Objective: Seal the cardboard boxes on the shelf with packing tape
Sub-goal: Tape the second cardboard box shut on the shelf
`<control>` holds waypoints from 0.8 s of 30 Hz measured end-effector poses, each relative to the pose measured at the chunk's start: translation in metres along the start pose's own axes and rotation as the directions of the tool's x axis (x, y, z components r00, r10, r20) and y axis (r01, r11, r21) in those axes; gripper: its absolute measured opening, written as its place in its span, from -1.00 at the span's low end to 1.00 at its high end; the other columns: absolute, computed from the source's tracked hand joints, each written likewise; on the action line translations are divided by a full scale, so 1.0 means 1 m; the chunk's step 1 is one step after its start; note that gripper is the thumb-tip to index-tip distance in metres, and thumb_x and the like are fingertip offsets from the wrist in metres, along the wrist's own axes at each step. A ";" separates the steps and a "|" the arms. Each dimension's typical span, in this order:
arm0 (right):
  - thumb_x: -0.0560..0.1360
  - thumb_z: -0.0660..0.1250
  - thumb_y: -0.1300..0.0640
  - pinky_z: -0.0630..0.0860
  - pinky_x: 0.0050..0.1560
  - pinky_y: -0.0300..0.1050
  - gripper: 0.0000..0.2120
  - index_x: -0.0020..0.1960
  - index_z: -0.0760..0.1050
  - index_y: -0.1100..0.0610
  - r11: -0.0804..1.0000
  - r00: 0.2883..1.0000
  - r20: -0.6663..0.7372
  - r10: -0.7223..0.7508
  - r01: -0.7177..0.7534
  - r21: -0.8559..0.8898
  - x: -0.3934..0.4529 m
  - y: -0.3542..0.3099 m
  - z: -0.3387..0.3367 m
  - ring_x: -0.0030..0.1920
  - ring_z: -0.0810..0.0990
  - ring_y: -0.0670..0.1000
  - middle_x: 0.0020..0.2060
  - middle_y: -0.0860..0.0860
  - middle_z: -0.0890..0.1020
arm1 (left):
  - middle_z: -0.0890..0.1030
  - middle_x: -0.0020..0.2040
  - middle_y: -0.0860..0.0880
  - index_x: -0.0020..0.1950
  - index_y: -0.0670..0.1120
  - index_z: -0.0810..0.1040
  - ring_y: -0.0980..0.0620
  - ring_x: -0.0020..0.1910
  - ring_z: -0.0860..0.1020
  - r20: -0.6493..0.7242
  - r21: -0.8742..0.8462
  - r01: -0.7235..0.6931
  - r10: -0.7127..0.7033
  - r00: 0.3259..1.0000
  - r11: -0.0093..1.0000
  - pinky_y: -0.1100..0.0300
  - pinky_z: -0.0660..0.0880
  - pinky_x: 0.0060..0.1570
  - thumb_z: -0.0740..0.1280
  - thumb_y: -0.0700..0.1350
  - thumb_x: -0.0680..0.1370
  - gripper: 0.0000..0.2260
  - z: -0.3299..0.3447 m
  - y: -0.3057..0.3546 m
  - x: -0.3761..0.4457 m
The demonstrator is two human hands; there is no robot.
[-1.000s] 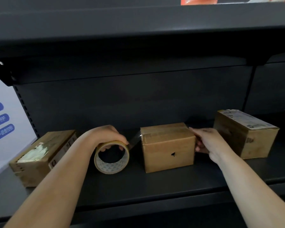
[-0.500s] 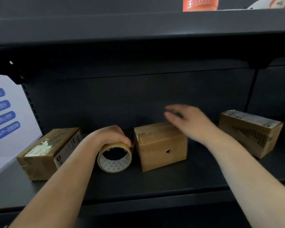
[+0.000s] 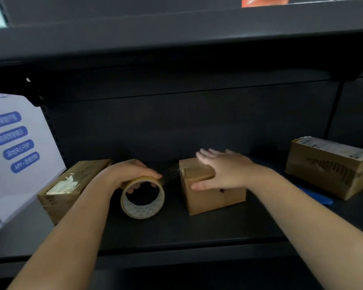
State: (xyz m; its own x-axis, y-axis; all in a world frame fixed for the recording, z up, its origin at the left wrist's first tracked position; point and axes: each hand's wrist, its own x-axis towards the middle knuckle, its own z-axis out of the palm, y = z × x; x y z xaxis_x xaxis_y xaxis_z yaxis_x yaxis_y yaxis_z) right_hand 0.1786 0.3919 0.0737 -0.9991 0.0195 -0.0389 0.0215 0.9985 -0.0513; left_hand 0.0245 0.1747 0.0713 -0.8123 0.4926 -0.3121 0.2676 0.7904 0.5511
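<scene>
A: Status? Middle box (image 3: 213,191) centre shelf (image 3: 176,231); right hand (image 3: 222,170) flat on top, fingers straight.

B: Left hand (image 3: 126,174) at nine o'clock, fingers clamped on tape roll (image 3: 143,197). Advise: keep strip taut, smooth firmly along seam.

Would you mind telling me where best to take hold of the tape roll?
Probably across its upper rim, from above: the tape roll stands on edge with its core open, as the left hand grips it now, fingers hooked inside.

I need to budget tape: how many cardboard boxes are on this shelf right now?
3. The left box beside the tape roll, the middle box under the right hand, the right box at the far end. More may sit beyond the frame.
</scene>
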 end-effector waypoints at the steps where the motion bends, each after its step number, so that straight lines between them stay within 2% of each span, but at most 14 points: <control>1: 0.12 -0.08 -0.62 -0.17 0.44 0.02 0.12 0.52 -0.21 -0.06 0.999 0.999 0.002 0.044 -0.044 0.012 -0.006 0.009 0.000 0.49 -0.16 -0.11 0.52 -0.13 -0.15 | 0.62 -0.12 -0.02 -0.27 0.09 0.71 0.00 -0.07 0.55 0.006 -0.013 -0.004 0.004 1.000 1.000 0.20 0.46 -0.30 0.40 0.25 0.34 -0.74 0.001 0.001 -0.001; 7: 0.08 -0.04 -0.61 -0.22 0.44 0.05 0.22 0.52 -0.24 0.08 0.986 0.987 0.026 0.161 -0.162 0.046 -0.023 0.018 -0.002 0.50 -0.15 -0.06 0.53 -0.01 -0.15 | 0.62 -0.12 -0.04 -0.28 0.07 0.72 -0.02 -0.08 0.54 -0.009 -0.076 -0.043 0.042 0.999 0.996 0.18 0.45 -0.30 0.40 0.23 0.35 -0.74 0.006 0.003 -0.007; 9: 0.09 -0.05 -0.62 -0.23 0.44 0.15 0.24 0.52 -0.25 0.12 0.975 0.973 0.071 0.221 -0.219 -0.037 -0.025 0.012 -0.009 0.51 -0.15 -0.01 0.53 0.04 -0.15 | 0.63 -0.14 -0.04 -0.29 0.06 0.71 -0.01 -0.10 0.54 -0.025 -0.092 -0.059 0.057 0.998 0.994 0.18 0.46 -0.29 0.41 0.23 0.35 -0.74 0.007 0.004 -0.010; 11: 0.11 -0.05 -0.65 -0.26 0.42 0.25 0.25 0.51 -0.26 0.15 0.954 0.959 0.086 0.271 -0.256 -0.154 -0.023 0.004 -0.022 0.51 -0.17 0.03 0.53 0.07 -0.16 | 0.64 -0.29 0.03 -0.35 0.07 0.70 0.01 -0.16 0.53 -0.036 -0.098 -0.072 0.068 0.997 0.993 0.20 0.45 -0.34 0.42 0.21 0.34 -0.76 0.008 0.006 -0.012; 12: 0.09 -0.03 -0.66 -0.26 0.41 0.26 0.27 0.51 -0.27 0.15 0.954 0.963 0.078 0.258 -0.242 -0.176 -0.019 -0.001 -0.030 0.51 -0.18 0.04 0.52 0.07 -0.18 | 0.63 -0.40 0.08 -0.39 0.08 0.69 0.03 -0.20 0.54 -0.038 -0.095 -0.082 0.079 0.996 0.992 0.22 0.45 -0.38 0.43 0.19 0.34 -0.78 0.009 0.008 -0.014; 14: 0.06 0.06 -0.65 -0.28 0.41 0.20 0.30 0.50 -0.31 0.11 0.981 0.988 0.065 0.137 -0.127 -0.144 -0.007 -0.015 -0.043 0.50 -0.23 0.02 0.52 0.04 -0.23 | 0.60 -0.51 0.13 -0.43 0.07 0.67 0.08 -0.27 0.56 -0.036 -0.071 -0.106 0.104 0.994 0.992 0.28 0.44 -0.46 0.45 0.17 0.33 -0.78 0.012 0.012 -0.016; 17: 0.13 0.36 -0.47 -0.28 0.41 0.16 0.26 0.49 -0.36 -0.04 0.992 0.984 0.168 -0.064 0.081 -0.098 0.013 -0.036 -0.049 0.49 -0.27 -0.04 0.51 -0.08 -0.25 | 0.61 -0.45 0.08 -0.39 0.02 0.63 0.08 -0.30 0.58 -0.033 -0.022 -0.118 0.117 0.993 0.993 0.25 0.47 -0.43 0.47 0.15 0.32 -0.78 0.015 0.021 -0.018; 19: 0.17 0.46 -0.35 -0.13 0.46 0.17 0.20 0.50 -0.28 -0.14 0.992 0.964 0.248 -0.097 0.114 -0.056 0.023 -0.040 -0.040 0.51 -0.14 0.01 0.52 -0.11 -0.12 | 0.62 -0.38 0.03 -0.39 0.02 0.63 0.06 -0.27 0.59 -0.033 -0.016 -0.112 0.111 0.993 0.994 0.22 0.48 -0.38 0.46 0.15 0.32 -0.77 0.016 0.023 -0.019; 21: 0.19 0.46 -0.33 0.15 0.38 0.05 0.09 0.50 -0.15 -0.21 0.993 0.974 0.196 -0.116 0.120 -0.004 0.029 -0.037 -0.027 0.45 0.09 0.05 0.47 -0.09 0.12 | 0.62 -0.38 0.05 -0.41 0.04 0.65 0.04 -0.26 0.58 -0.039 -0.030 -0.104 0.103 0.994 0.994 0.21 0.48 -0.38 0.44 0.19 0.33 -0.74 0.012 0.018 -0.020; 22: 0.20 0.44 -0.34 0.19 0.30 -0.01 0.04 0.48 -0.11 -0.24 0.991 0.980 0.148 -0.130 0.130 0.014 0.029 -0.034 -0.023 0.40 0.15 0.04 0.41 -0.09 0.20 | 0.62 -0.41 0.08 -0.40 0.05 0.67 0.05 -0.26 0.57 -0.034 -0.046 -0.101 0.100 0.994 0.994 0.22 0.47 -0.38 0.41 0.23 0.34 -0.72 0.009 0.013 -0.021; 24: 0.22 0.40 -0.36 0.17 0.22 -0.04 -0.02 0.46 -0.09 -0.29 0.986 0.983 0.080 -0.166 0.164 0.024 0.029 -0.028 -0.017 0.32 0.20 0.01 0.32 -0.10 0.26 | 0.58 -0.48 0.10 -0.39 0.02 0.67 0.08 -0.34 0.53 0.030 -0.159 -0.124 0.130 0.991 0.979 0.25 0.46 -0.39 0.37 0.33 0.32 -0.61 0.003 -0.004 -0.024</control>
State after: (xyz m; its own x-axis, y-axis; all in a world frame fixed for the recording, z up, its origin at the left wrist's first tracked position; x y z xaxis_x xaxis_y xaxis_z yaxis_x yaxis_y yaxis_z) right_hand 0.1483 0.3654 0.0913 -0.9826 -0.1504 -0.1092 -0.1420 0.9866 -0.0806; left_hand 0.0449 0.1605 0.0745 -0.7546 0.6020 -0.2611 0.2801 0.6553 0.7015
